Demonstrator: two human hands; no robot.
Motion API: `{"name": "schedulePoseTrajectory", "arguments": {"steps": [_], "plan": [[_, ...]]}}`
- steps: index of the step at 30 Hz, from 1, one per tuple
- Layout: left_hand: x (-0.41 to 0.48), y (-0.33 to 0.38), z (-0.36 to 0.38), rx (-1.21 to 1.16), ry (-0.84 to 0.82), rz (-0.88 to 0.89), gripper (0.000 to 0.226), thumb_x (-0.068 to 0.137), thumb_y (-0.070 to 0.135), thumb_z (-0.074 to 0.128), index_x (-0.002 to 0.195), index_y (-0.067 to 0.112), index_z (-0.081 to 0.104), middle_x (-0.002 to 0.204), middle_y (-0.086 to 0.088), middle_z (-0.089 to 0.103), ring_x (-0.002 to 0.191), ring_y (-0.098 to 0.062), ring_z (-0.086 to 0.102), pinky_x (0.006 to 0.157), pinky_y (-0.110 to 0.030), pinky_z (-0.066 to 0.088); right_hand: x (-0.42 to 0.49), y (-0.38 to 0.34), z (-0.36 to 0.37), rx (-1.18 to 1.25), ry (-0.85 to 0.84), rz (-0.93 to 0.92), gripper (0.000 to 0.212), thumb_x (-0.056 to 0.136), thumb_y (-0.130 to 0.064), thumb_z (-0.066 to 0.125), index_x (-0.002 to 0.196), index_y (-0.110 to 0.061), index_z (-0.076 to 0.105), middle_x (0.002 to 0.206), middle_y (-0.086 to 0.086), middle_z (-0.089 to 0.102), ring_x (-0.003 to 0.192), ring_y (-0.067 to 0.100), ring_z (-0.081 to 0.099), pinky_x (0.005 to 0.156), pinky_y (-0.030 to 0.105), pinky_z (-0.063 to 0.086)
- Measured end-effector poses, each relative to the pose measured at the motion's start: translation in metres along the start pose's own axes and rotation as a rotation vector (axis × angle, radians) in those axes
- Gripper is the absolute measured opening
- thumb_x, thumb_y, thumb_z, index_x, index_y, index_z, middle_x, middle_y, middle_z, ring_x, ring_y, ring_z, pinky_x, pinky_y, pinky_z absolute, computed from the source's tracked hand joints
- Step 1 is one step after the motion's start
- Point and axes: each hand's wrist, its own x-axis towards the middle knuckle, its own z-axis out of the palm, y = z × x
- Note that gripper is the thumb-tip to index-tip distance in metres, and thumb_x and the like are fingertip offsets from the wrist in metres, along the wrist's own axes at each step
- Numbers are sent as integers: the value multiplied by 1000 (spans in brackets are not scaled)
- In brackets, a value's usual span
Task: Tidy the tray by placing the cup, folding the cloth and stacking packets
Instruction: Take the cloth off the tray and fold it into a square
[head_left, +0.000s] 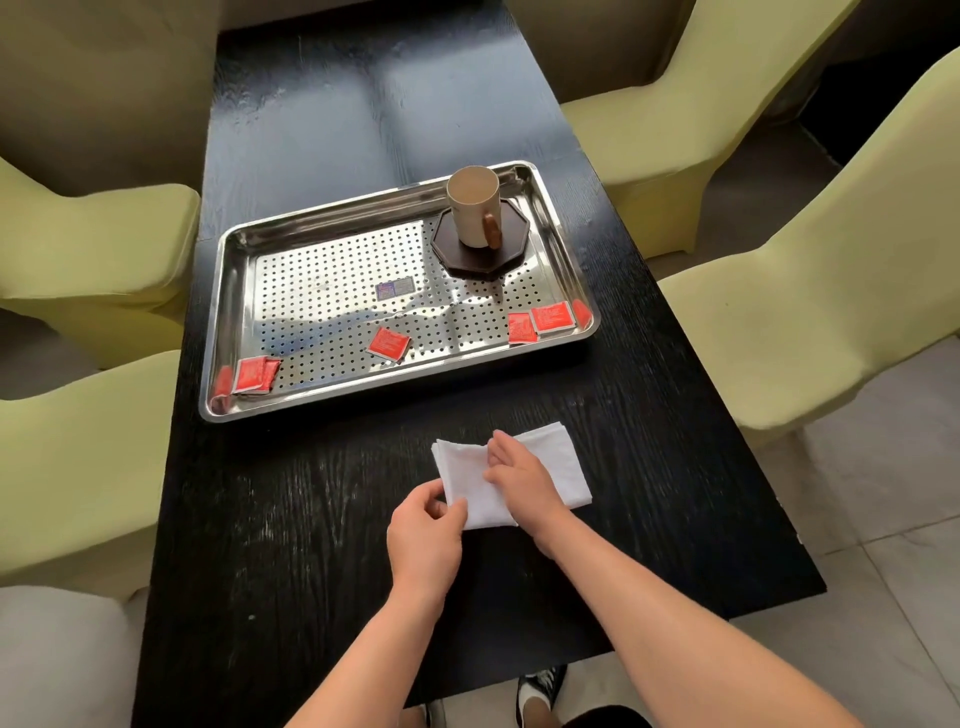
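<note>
A folded white cloth lies on the black table in front of the tray. My left hand pinches the cloth's near left corner. My right hand rests on the middle of the cloth with fingers pointing left. The steel perforated tray holds a beige cup upright on a dark octagonal coaster at its far right. Red packets lie scattered in the tray: some at the near left corner, one in the middle, some at the near right.
The black wooden table is flanked by pale green covered chairs on the left and right. Tiled floor shows at the right. My shoe shows under the table's near edge.
</note>
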Motion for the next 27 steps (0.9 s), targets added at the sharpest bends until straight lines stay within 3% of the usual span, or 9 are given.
{"name": "schedulePoseTrajectory", "arguments": {"steps": [3, 6, 10, 14, 18, 22, 27], "plan": [[-1, 2, 2, 34, 7, 45, 21, 86, 18, 68, 102, 31, 71, 68, 2, 65, 62, -10, 59, 61, -29, 53, -7, 5, -3, -2, 14, -24, 65, 93, -7, 47, 155, -24, 33, 153, -4, 44, 141, 14, 41, 109, 32, 37], [-2, 5, 4, 55, 4, 70, 23, 87, 17, 69, 106, 28, 71, 69, 1, 65, 64, -14, 61, 63, -31, 54, -18, 19, -6, 12, -14, -12, 64, 92, 0, 44, 152, -20, 38, 137, -15, 52, 139, 13, 44, 102, 23, 41], [-2, 8, 8, 86, 7, 88, 27, 88, 18, 68, 115, 23, 69, 71, -1, 66, 68, -19, 65, 68, -38, 58, -31, 32, -17, 115, 89, -44, 57, 95, 3, 45, 145, -24, 47, 136, -10, 56, 124, 3, 55, 93, 13, 44], [-2, 16, 16, 127, 27, 133, 37, 87, 17, 68, 124, 22, 66, 66, 5, 63, 62, -8, 61, 63, -24, 51, -45, 48, -38, 216, 250, -50, 47, 94, 5, 48, 131, -21, 60, 120, -6, 70, 111, 9, 67, 99, 28, 53], [-5, 26, 33, 127, -34, 160, 45, 88, 20, 68, 133, 25, 61, 64, 4, 59, 58, -4, 56, 66, -31, 57, -52, 56, -53, 265, 259, -21, 42, 95, 8, 43, 120, -18, 65, 109, 1, 75, 100, 8, 72, 85, 25, 59], [-6, 39, 55, 154, -47, 196, 48, 89, 22, 69, 135, 24, 58, 67, 4, 60, 63, -9, 59, 63, -18, 46, -45, 48, -62, 313, 238, -9, 23, 101, -12, 52, 115, -23, 66, 105, 0, 77, 99, 10, 73, 83, 26, 60], [-3, 47, 77, 195, -116, 201, 41, 88, 23, 67, 129, 26, 62, 69, 1, 64, 67, -13, 64, 70, -27, 55, -34, 33, -70, 268, 208, 0, 18, 102, -31, 54, 110, -28, 70, 104, -3, 77, 96, 9, 73, 83, 27, 60]]}}
